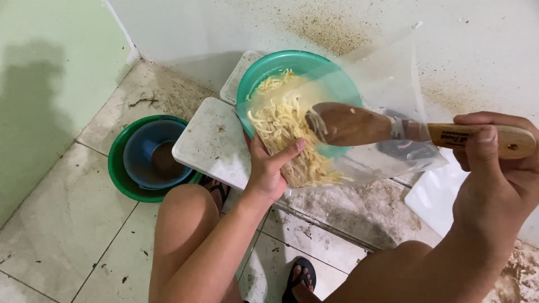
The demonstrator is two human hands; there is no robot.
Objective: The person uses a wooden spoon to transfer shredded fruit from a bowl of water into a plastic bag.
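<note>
My left hand (269,168) grips the lower edge of a clear plastic bag (387,84) that holds pale yellow shredded strips (286,134). My right hand (494,168) is closed on the wooden handle of a spoon (359,124). The spoon's brown bowl reaches inside the bag, against the strips. Behind the bag a teal bowl (281,62) with more shreds rests on a white board (210,140).
A blue bowl (151,151) sits nested in a green basin (120,168) on the tiled floor at left. My bare knees and sandalled feet (300,275) are below. A stained white wall stands behind. Another white slab (435,202) lies at right.
</note>
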